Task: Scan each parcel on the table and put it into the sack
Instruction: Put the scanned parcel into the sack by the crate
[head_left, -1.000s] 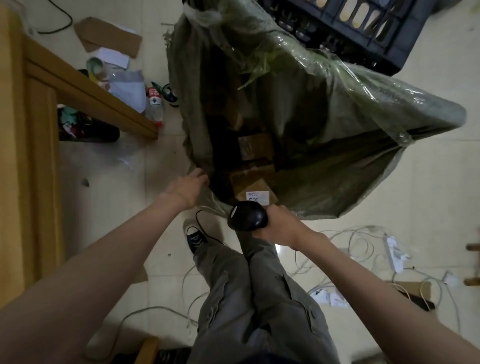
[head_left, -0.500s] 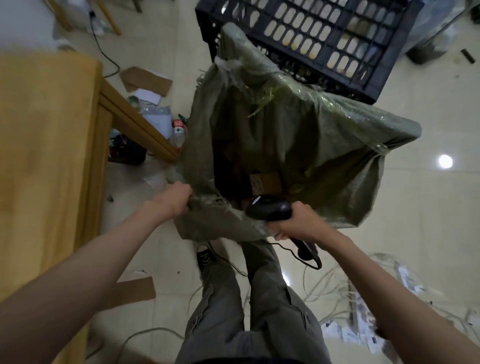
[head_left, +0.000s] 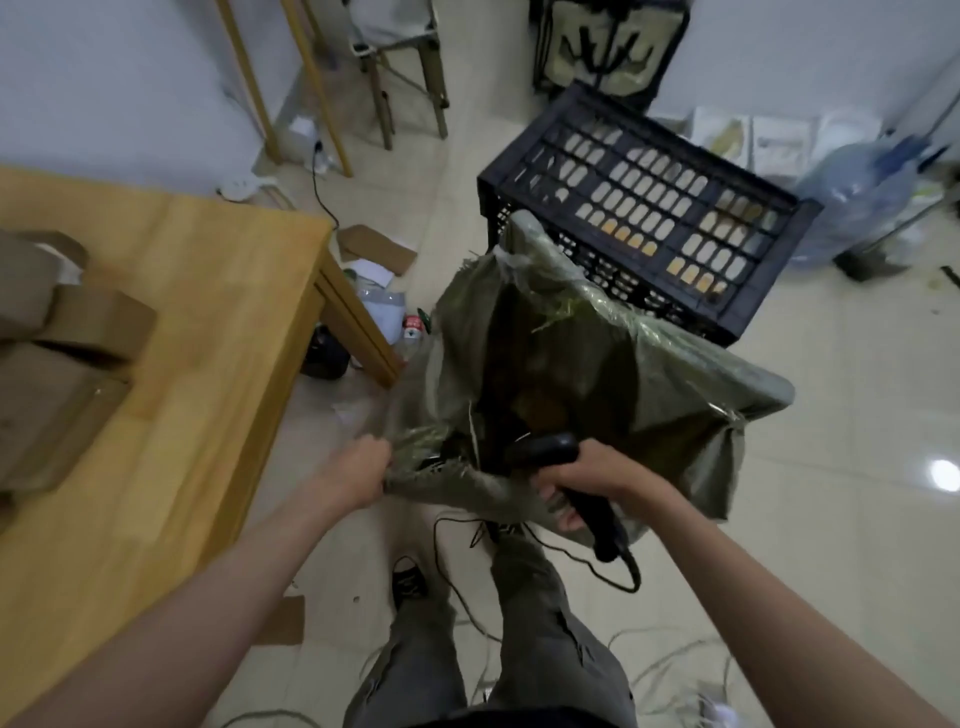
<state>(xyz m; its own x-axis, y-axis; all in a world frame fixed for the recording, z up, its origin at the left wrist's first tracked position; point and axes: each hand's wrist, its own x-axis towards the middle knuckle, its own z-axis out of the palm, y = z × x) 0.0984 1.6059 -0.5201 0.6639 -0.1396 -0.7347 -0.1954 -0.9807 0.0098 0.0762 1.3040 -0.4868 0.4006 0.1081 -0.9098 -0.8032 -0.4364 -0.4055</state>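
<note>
The left hand grips the near rim of the sack, fingers curled into the fabric; the right hand is wrapped round the handle of the scanner, its head over the sack's mouth. This looks like the gap between parcels, the sack being held open or straightened; brown parcels wait on the bench, well apart on the left. Next, I judge, the left hand must let go and reach for one; the scanner then needs its label.
</note>
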